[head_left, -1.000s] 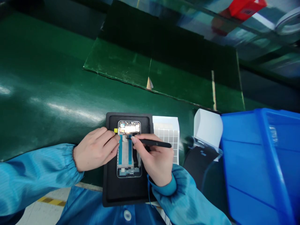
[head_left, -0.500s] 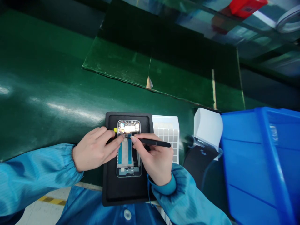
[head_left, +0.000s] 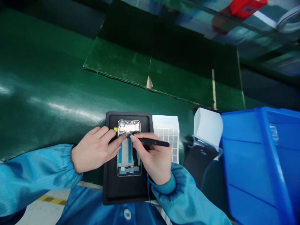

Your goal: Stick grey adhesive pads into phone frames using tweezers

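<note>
An opened smartphone [head_left: 126, 156] lies in a black tray [head_left: 110, 190], its circuit board showing at the top and blue strips running down its middle. My right hand [head_left: 153, 156] grips black tweezers [head_left: 152, 142] like a pen, their tip just below the circuit board. From the left, my left hand [head_left: 99, 150] reaches over the tray with its index fingertip pressed on the phone beside that tip. Its other fingers are loosely bent and hold nothing visible. A small yellow tab [head_left: 115, 129] sticks out at the phone's left edge. Whatever is under the fingertip is hidden.
Right of the tray lies a white sheet with grey square stickers [head_left: 172, 134]. Beyond it are a black sheet in clear film [head_left: 199, 162], a white curled sheet [head_left: 208, 125] and a large blue bin [head_left: 246, 162]. A green board [head_left: 164, 78] lies across the bench.
The tweezers and right hand have shifted very slightly left. My left index fingertip has edged a little right, toward the tweezers' tip.
</note>
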The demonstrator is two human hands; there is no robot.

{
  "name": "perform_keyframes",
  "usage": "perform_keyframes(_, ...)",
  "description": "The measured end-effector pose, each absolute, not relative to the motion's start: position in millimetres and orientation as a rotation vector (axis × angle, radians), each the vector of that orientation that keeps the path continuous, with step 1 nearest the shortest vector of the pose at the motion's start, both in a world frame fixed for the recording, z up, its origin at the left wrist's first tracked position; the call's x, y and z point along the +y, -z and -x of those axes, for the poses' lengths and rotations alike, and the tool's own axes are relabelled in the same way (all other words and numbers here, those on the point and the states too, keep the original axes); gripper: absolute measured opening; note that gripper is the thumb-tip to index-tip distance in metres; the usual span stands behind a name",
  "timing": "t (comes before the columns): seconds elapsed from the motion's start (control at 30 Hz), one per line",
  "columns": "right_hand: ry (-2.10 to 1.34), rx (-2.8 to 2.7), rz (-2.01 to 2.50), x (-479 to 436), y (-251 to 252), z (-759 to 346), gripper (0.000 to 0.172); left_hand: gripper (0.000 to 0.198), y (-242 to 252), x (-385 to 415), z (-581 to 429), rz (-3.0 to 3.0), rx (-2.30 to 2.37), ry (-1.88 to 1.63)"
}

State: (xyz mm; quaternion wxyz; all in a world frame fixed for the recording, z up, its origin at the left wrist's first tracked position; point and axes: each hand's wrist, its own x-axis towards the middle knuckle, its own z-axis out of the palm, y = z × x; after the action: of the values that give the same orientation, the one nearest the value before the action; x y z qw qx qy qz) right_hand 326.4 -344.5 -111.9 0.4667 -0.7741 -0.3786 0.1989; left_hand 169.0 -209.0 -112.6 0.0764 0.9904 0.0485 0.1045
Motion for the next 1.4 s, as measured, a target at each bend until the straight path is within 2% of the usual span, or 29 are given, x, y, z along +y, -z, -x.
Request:
perform_keyframes(0.63,-0.573,-0.693,1.778,-344.9,115.5,-331.0,0.009,0.036,106.0,-202.3,-172.3,-3.03,0.095,-0.116)
perform_keyframes(0.8,-0.577,-0.687,1.764,-344.2,113.7,-331.6,0.009,0.027,109.8,-200.3,-170.4,-2.954,0.039,-0.181)
perform_keyframes(1.13,-0.586,-0.669,1.774,-344.6,114.2,-332.1,0.012,0.029,110.2,-205.5,-168.6,-2.967,0.112,-0.303)
perform_keyframes(1.4,-0.588,-0.664,1.744,-345.6,115.5,-331.9,0.01,0.019,113.7,-201.5,-167.5,-2.917,0.003,-0.429)
